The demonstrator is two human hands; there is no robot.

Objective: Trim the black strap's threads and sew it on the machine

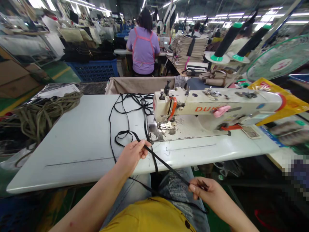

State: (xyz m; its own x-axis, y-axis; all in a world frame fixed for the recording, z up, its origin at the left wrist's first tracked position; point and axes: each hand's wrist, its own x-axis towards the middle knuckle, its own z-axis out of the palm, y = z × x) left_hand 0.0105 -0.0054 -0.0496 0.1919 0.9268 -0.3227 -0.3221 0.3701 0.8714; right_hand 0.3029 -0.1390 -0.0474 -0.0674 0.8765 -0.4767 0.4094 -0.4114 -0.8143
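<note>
My left hand (pixel 136 152) pinches a narrow black strap (pixel 166 165) above the front edge of the sewing table. From there the strap runs taut down to my right hand (pixel 201 189), whose closed fingers grip it over my lap. A small dark pointed tool, which looks like thread snips (pixel 202 184), pokes out of the right hand; its full shape is hidden. More of the black strap lies in loose loops on the tabletop left of the sewing machine (pixel 193 108), and some hangs across my legs.
Bundled olive straps (pixel 51 111) lie at the table's left end. A beige cloth-lined bin (pixel 142 84) stands behind the table. Black thread cones (pixel 227 42) and a green fan (pixel 280 61) are at the right. Ahead sits a person in a purple shirt (pixel 143 48).
</note>
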